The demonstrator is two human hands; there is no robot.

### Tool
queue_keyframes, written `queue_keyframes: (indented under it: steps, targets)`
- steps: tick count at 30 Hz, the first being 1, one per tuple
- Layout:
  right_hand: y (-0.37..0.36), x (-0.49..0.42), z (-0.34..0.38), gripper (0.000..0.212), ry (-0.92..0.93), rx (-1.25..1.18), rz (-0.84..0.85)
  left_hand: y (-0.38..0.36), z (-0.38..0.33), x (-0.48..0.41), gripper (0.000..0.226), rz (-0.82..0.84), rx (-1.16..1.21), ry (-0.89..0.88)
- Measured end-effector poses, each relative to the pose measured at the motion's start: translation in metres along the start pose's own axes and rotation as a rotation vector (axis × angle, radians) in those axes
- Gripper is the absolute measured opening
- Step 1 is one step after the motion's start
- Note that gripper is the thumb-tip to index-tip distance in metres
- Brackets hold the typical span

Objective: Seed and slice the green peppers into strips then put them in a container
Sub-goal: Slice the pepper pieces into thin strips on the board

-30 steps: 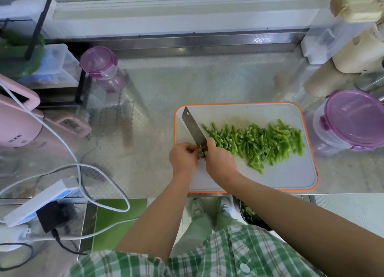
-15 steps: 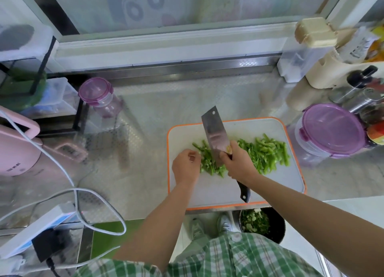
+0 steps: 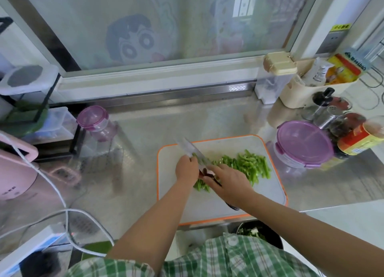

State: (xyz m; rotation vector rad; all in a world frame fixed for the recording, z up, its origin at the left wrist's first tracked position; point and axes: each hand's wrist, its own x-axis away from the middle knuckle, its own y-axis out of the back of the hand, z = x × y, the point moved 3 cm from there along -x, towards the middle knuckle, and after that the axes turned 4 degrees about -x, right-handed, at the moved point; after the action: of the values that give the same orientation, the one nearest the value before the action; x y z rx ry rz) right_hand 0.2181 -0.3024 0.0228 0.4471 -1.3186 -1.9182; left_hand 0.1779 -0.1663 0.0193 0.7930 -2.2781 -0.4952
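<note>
Slicing is looking nearly finished: pepper strips (image 3: 247, 166) are lying heaped on the cutting board (image 3: 270, 193) at the bench's front edge. The right grip (image 3: 230, 179) is holding the knife (image 3: 192, 150). The left grip (image 3: 186, 169) is curling beside the blade, contents unclear. The lidded container (image 3: 304, 143) is awaiting filling.

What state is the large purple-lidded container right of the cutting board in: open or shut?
Shut. Its purple lid lies flat across the whole mouth of the clear container. Whether the clips are latched, I cannot tell.
</note>
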Motion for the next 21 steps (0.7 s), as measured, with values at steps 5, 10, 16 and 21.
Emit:
queue_keyframes:
  steps: [5, 10, 16, 21]
  targets:
    - [-0.002, -0.001, -0.009, 0.06, 0.156, -0.365, 0.06, -0.023, 0.028, -0.027, 0.029, 0.032, 0.261, 0.05]
    - [-0.018, -0.003, -0.007, 0.062, 0.177, -0.371, 0.205, -0.012, 0.004, 0.011, 0.026, 0.047, 0.317, 0.045]
    - [-0.03, -0.002, -0.029, 0.056, -0.012, -0.175, 0.266, -0.019, 0.024, 0.009, 0.026, 0.055, 0.206, 0.065]
    - [-0.017, -0.007, -0.026, 0.056, 0.042, -0.205, 0.187, -0.003, 0.008, 0.023, 0.032, 0.049, 0.173, 0.063]
